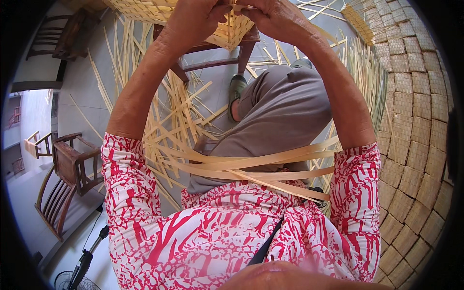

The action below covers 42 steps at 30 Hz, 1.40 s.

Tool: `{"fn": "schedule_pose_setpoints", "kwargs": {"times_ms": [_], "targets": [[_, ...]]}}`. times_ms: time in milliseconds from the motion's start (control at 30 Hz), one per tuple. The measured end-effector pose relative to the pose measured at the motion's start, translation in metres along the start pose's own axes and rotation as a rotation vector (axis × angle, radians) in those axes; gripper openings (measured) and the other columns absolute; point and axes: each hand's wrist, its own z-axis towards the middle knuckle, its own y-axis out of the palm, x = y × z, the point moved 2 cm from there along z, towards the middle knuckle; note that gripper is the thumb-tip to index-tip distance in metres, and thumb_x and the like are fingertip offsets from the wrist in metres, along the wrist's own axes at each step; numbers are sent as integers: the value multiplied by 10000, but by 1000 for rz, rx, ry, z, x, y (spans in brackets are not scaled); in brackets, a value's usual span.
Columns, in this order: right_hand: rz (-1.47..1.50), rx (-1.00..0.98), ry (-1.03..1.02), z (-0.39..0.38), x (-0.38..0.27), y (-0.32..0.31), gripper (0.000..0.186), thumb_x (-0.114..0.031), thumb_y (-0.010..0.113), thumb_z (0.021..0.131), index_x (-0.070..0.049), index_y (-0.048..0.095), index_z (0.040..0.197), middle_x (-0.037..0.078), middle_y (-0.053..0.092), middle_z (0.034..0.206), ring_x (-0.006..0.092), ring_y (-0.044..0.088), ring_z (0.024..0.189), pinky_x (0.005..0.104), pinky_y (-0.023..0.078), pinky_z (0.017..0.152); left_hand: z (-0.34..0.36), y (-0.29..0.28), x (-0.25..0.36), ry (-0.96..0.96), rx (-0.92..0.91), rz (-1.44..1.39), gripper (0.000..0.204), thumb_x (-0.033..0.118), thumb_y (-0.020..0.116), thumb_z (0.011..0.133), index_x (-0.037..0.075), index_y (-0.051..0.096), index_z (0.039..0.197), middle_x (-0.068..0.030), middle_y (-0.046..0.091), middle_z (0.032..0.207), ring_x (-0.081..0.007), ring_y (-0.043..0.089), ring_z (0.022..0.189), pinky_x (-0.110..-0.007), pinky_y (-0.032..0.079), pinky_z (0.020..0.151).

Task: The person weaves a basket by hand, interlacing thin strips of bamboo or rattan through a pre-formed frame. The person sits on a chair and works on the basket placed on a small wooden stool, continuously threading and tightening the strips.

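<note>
At the top edge of the view, my left hand [205, 17] and my right hand [275, 15] meet over the corner of a pale woven basket [231, 36]. Fingers of both hands are pinched close together on a thin bamboo strip [236, 7] at that corner. The upper part of both hands is cut off by the frame. The basket's woven side stretches to the left, resting on a dark reddish wooden stool [247, 43]. Several long flat bamboo strips [275, 159] lie across my lap.
Loose strips [179, 116] are strewn over the grey tiled floor, with a thick bundle [365, 72] by my right arm. Stacked woven pieces [411, 125] line the right side. Wooden chairs [72, 162] stand at left, near a fan [72, 280].
</note>
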Motion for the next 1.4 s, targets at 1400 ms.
{"fn": "schedule_pose_setpoints", "kwargs": {"times_ms": [1400], "targets": [[-159, -20, -341, 5, -32, -15, 223, -346, 657, 957, -139, 738, 943, 82, 708, 730, 290, 706, 690, 422, 536, 655, -26, -34, -3, 218, -175, -226, 157, 84, 736, 886, 26, 664, 1012, -61, 689, 814, -164, 708, 722, -273, 549, 666]]}}
